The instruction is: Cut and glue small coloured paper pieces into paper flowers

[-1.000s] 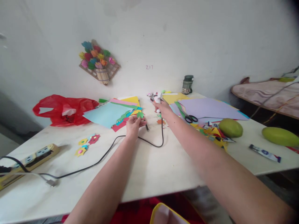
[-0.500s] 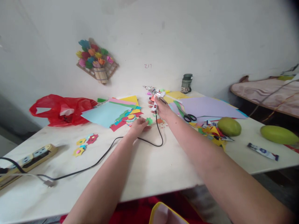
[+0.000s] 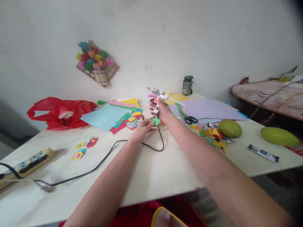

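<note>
My right hand [image 3: 163, 111] is wrapped round the handle of a white hot glue gun [image 3: 157, 108], its metal nozzle pointing up and to the left. From the handle's base a black cord [image 3: 162, 138] hangs down and runs left over the table. Just below the glue gun, my left hand [image 3: 143, 127] pinches a small green paper flower [image 3: 156, 121] at its left edge. Beyond the left hand lie cut paper pieces in several colours [image 3: 131, 123]. Scissors with black handles [image 3: 190, 119] rest on paper to the right of the glue gun.
At left are a red plastic bag [image 3: 59, 110], a power strip [image 3: 35, 162] and small paper flowers [image 3: 92, 142]. Purple paper [image 3: 210, 108], paper scraps [image 3: 215, 134], green fruit [image 3: 229, 128], a glue tube [image 3: 263, 153] and a dark bottle [image 3: 187, 85] occupy the right side.
My left hand has moved slightly right and up with the green paper flower, bringing it nearer the glue gun. My right hand keeps its hold on the glue gun.
</note>
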{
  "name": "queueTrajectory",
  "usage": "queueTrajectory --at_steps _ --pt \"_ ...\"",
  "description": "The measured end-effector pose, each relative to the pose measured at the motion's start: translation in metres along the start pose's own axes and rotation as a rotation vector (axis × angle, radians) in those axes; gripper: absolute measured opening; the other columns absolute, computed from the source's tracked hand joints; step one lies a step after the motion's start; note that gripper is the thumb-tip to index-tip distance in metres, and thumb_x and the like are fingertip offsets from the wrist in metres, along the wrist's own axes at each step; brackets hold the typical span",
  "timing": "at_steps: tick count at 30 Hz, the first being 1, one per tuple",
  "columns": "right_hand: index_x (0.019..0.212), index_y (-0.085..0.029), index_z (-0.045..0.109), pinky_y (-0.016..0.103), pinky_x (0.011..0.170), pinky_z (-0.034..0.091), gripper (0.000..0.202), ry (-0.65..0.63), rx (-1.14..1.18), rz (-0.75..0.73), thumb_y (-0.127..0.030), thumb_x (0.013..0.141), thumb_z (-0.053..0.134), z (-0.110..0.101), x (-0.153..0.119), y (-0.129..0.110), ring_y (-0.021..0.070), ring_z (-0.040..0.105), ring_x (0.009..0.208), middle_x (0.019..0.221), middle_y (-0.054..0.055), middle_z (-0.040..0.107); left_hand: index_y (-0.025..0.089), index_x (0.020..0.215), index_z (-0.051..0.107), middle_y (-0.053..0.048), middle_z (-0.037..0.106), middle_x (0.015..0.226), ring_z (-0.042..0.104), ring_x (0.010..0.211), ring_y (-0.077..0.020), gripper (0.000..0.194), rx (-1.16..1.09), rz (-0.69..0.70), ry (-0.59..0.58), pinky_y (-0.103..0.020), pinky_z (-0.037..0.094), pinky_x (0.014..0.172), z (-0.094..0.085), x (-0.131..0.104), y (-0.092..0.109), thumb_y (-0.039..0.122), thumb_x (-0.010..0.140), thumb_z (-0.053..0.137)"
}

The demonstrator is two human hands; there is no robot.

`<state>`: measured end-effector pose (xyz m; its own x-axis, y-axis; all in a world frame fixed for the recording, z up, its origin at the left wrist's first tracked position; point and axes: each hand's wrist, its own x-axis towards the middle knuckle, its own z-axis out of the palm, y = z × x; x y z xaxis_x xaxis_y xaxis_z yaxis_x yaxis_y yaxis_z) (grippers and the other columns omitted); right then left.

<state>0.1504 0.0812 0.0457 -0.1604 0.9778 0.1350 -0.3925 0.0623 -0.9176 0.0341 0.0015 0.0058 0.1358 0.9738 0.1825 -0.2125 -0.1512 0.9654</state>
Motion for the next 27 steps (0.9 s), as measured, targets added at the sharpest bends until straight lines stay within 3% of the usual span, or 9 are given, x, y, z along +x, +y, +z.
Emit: queueTrajectory --at_steps 5,11,17,20,23,27 --pt "0.106 -0.025 0.049 0.026 0.06 0.054 0.04 -0.024 0.077 -0.022 -0.06 0.088 0.042 0.007 -0.002 -0.001 0.0151 0.067 0.077 0.094 0.005 0.068 0.015 0.067 0.054 0.002 0.063 0.07 0.066 0.072 -0.0129 0.037 -0.075 -0.01 -0.007 -0.033 0.053 0.086 -0.001 0.005 -0.003 0.038 0.059 0.081" --pt "0.1 -0.023 0.051 0.022 0.049 0.048 0.037 0.02 0.017 -0.03 -0.056 0.086 0.049 0.003 -0.003 -0.005 0.0121 0.063 0.059 0.078 0.003 0.067 0.015 0.069 0.053 0.001 0.063 0.065 0.067 0.068 -0.0126 0.033 0.004 -0.048 0.025 -0.031 0.053 0.081 -0.013 0.009 -0.007 0.035 0.064 0.078" --pt "0.087 -0.02 0.054 0.017 0.04 0.039 0.027 0.136 -0.081 -0.117 -0.044 0.079 0.063 -0.018 -0.008 -0.019 0.0077 0.054 0.047 0.062 -0.003 0.061 0.015 0.063 0.049 0.005 0.055 0.057 0.066 0.065 -0.0128 0.031 0.079 0.018 0.198 -0.033 0.054 0.08 -0.018 0.02 -0.003 0.031 0.067 0.076" --pt "0.079 -0.02 0.052 0.018 0.036 0.034 0.025 0.129 -0.067 -0.119 -0.039 0.074 0.068 -0.029 -0.016 -0.022 0.0067 0.046 0.04 0.05 -0.007 0.052 0.015 0.066 0.052 0.004 0.057 0.058 0.064 0.061 -0.0111 0.027 0.163 0.032 0.202 -0.03 0.054 0.075 -0.011 0.028 0.004 0.027 0.068 0.076" --pt "0.072 -0.019 0.051 0.019 0.035 0.032 0.027 0.073 -0.087 -0.111 -0.037 0.069 0.072 -0.038 -0.025 -0.019 0.0067 0.042 0.038 0.046 -0.007 0.048 0.015 0.068 0.056 0.003 0.057 0.056 0.064 0.053 -0.0135 0.026 0.301 -0.095 0.136 -0.025 0.052 0.055 -0.003 0.033 0.009 0.028 0.065 0.078" --pt "0.072 -0.019 0.051 0.02 0.035 0.034 0.03 0.041 -0.117 -0.085 -0.038 0.065 0.074 -0.048 -0.032 -0.012 0.0079 0.046 0.039 0.048 -0.006 0.052 0.014 0.064 0.055 0.003 0.057 0.051 0.062 0.047 -0.0126 0.027 0.265 -0.133 0.236 -0.022 0.051 0.048 -0.005 0.034 0.008 0.028 0.067 0.078"
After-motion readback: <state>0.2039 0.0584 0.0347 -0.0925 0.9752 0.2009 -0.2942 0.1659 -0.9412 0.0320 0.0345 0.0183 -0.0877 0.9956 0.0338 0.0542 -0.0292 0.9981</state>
